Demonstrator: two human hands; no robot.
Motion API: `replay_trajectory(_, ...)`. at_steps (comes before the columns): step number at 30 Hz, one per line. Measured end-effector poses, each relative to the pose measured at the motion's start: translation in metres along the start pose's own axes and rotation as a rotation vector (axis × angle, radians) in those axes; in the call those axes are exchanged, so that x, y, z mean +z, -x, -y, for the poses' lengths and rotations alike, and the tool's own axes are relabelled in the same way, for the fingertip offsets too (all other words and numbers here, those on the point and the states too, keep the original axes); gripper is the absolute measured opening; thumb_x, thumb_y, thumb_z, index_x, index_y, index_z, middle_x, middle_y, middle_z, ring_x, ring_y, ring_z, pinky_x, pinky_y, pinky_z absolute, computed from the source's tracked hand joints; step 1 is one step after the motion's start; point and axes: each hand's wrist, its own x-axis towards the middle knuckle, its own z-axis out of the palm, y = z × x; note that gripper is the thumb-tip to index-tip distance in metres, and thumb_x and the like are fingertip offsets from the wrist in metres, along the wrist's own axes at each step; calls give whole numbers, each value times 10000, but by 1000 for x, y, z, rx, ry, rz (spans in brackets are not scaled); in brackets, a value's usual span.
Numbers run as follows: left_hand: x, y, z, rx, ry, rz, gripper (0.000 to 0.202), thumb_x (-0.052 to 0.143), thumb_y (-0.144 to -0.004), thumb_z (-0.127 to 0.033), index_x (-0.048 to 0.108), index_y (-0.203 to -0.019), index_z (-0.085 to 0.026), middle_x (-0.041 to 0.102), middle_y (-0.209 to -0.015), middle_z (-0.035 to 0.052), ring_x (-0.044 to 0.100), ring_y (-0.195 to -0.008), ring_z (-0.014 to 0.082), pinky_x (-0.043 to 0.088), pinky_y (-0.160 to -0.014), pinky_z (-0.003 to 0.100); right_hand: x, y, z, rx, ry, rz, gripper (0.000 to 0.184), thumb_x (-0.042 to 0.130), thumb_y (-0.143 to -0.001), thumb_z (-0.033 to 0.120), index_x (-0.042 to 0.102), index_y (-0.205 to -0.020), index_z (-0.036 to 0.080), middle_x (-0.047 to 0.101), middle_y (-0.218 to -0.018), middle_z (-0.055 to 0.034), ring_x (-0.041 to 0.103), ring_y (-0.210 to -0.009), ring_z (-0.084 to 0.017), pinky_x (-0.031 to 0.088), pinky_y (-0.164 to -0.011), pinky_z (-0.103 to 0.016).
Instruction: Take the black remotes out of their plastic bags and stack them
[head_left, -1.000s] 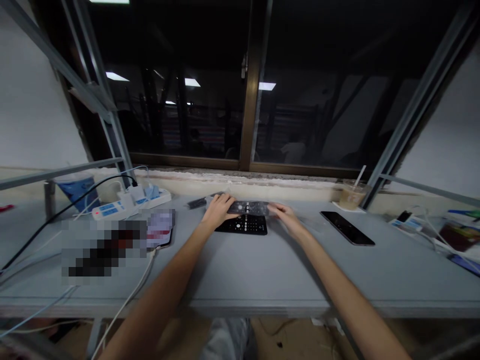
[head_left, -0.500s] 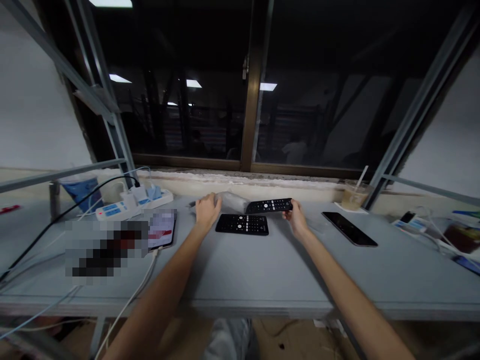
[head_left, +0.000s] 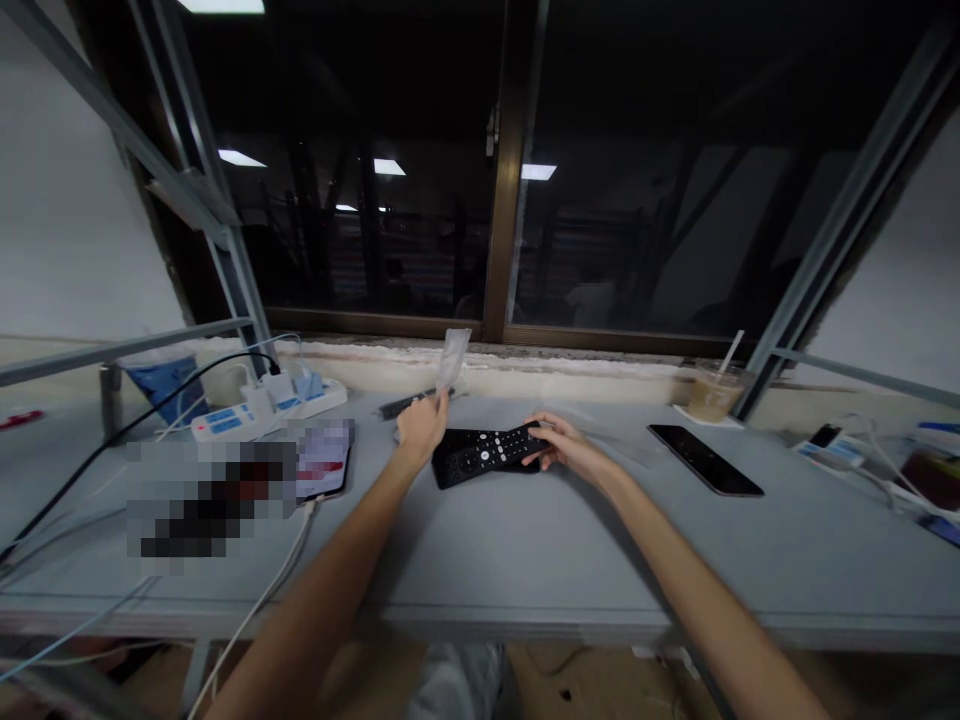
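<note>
My left hand (head_left: pixel 420 428) pinches a clear plastic bag (head_left: pixel 452 360) and holds it upright above the grey table (head_left: pixel 525 550). My right hand (head_left: pixel 564 447) grips a black remote control (head_left: pixel 487 449) by its right end. That remote lies slanted on top of a second black remote, of which only an edge shows beneath it. Both hands are at the far middle of the table, near the window sill.
A white power strip (head_left: pixel 262 410) with plugs and cables sits at the far left, next to a blue cup (head_left: pixel 165 383). A phone with a lit screen (head_left: pixel 322 462) lies left of my hands. A dark phone (head_left: pixel 705 459) and an iced drink with a straw (head_left: pixel 709 395) stand to the right.
My left hand has lifted the plastic bag upright off the table. My right hand has brought the remote down from the air onto the other remote.
</note>
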Motion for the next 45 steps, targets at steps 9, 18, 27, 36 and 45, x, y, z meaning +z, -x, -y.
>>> replay_trajectory(9,21,9,-10,286,-74,-46,406,265,-917,-319,625,-964,-138,615,-1041,127,558,-996,228,413,-863,354,1,8,6,6,316,63,330,736,-568,395,544,-715,170,565,-555,23,547,-386,-86,292,-305,-153)
replay_trajectory(18,35,11,-9,311,-101,71,377,292,-915,-285,632,-985,-138,620,-1053,130,552,-1013,239,399,-880,386,2,4,-5,-82,478,169,327,768,-493,368,663,-724,161,631,-616,-15,517,-471,-95,385,-398,-203)
replay_trajectory(27,35,11,-10,264,-130,92,410,269,-921,-285,631,-1024,-122,618,-1047,153,564,-1009,252,417,-856,374,5,2,-3,-316,661,46,326,741,-549,397,697,-804,199,646,-748,-28,555,-650,-149,424,-580,-267)
replay_trajectory(36,28,6,-12,235,-112,27,419,246,-929,-308,601,-1065,-132,596,-1101,129,510,-1072,257,394,-884,385,27,4,-14,-436,874,117,722,747,-511,508,559,-1179,308,486,-1272,-64,393,-1199,-276,260,-1010,-465)
replay_trajectory(45,6,-7,5,28,-14,-119,428,220,-935,-311,610,-1009,-151,601,-1041,108,532,-1014,256,396,-843,375,22,-3,-26,-465,959,100,586,667,-628,529,578,-1159,299,486,-1291,-74,402,-1211,-259,298,-993,-455)
